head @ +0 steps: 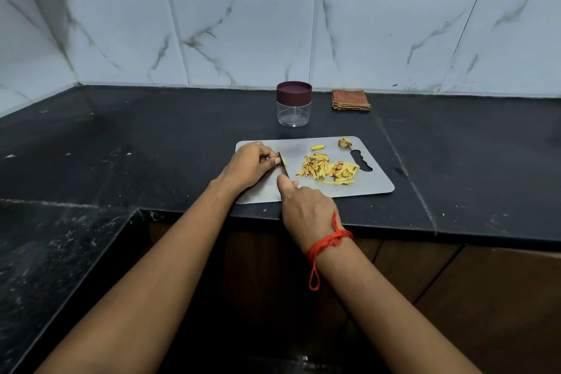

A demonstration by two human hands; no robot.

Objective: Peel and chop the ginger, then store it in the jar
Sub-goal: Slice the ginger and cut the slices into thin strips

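Ginger (283, 160) stub: small, stiff, likely slick.
Your left hand (253, 165) pinches it; right hand (305, 206) grips the knife (281, 172), handle hidden. Keep fingertips back.

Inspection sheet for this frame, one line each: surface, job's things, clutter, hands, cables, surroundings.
Surface: black stone counter, dusty, light specks.
Job's things: steel cutting board at the front edge; pile of chopped ginger on it; ginger piece under the knife; empty clear jar behind the board, maroon lid on.
Clutter: ginger scraps at the board's far corner; folded checked cloth by the wall.
Hands: left hand pins the ginger piece; right hand grips the knife.
Cables: nothing seen.
Surroundings: marbled white wall tiles.
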